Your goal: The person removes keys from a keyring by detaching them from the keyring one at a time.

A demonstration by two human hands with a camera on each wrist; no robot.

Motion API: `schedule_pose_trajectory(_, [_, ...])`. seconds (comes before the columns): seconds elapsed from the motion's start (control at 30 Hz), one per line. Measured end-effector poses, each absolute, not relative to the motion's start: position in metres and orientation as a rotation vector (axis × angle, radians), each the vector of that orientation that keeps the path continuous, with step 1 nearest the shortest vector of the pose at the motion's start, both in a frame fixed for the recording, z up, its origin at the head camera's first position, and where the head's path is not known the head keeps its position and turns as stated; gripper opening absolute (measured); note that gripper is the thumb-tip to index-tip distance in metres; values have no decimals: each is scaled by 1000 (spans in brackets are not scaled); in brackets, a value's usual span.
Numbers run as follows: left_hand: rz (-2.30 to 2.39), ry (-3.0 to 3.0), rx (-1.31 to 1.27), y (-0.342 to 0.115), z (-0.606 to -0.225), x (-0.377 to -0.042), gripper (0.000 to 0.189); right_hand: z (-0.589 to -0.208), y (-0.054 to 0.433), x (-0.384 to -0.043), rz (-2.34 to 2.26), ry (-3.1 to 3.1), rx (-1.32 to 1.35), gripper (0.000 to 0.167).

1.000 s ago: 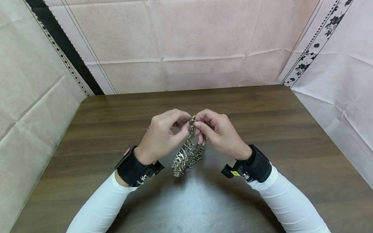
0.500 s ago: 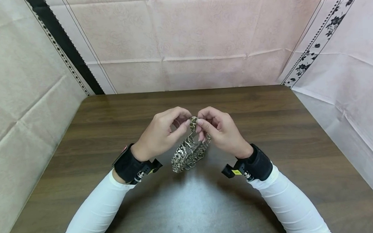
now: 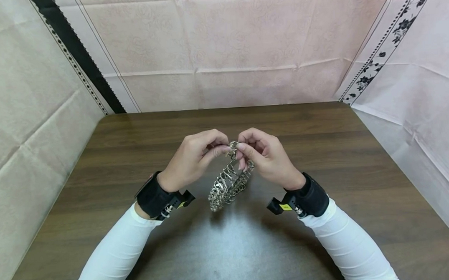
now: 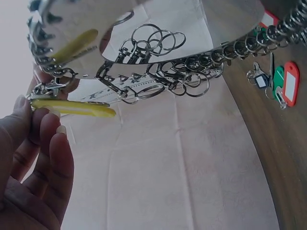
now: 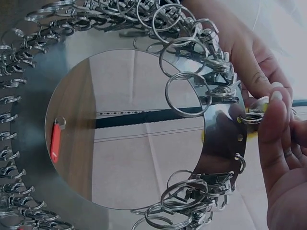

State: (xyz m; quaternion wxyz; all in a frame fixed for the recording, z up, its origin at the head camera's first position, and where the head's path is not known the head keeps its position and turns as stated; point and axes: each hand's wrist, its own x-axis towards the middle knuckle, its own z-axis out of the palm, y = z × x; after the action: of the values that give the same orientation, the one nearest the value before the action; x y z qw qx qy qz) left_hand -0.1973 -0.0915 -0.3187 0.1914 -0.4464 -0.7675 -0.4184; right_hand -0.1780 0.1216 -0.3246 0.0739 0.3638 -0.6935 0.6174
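Observation:
A flat metal ring [image 5: 81, 52], set all round its edge with clasps and split rings, hangs between the two hands. In the head view it shows as a narrow bundle of linked metal [image 3: 228, 183]. My left hand [image 3: 196, 156] pinches at its top end; the left wrist view has the thumb at the metal end of a yellow key tag [image 4: 72, 108]. My right hand [image 3: 268, 159] grips the top of the metal ring, thumb and index finger almost meeting the left fingertips. The metal ring partly hides the right hand's other fingers.
A brown wooden table [image 3: 157, 243] lies beneath, with pale cloth [image 3: 235, 39] behind and at the sides. The left wrist view has a red key tag [image 4: 290, 84], a green key tag [image 4: 278, 81] and small keys [image 4: 261, 79]. Another red tag [image 5: 55, 141] shows through the ring's opening.
The left thumb has straightened toward the top of the metal ring, and the left wrist has shifted slightly left. The metal ring has swung a little. The right hand has hardly moved.

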Motion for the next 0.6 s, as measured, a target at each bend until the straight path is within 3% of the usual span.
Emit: schedule_pose_trajectory(0.6, [-1143, -2216, -1272, -91, -319, -199, 7, -327, 122, -180, 1890, -2029, 1056, 7])
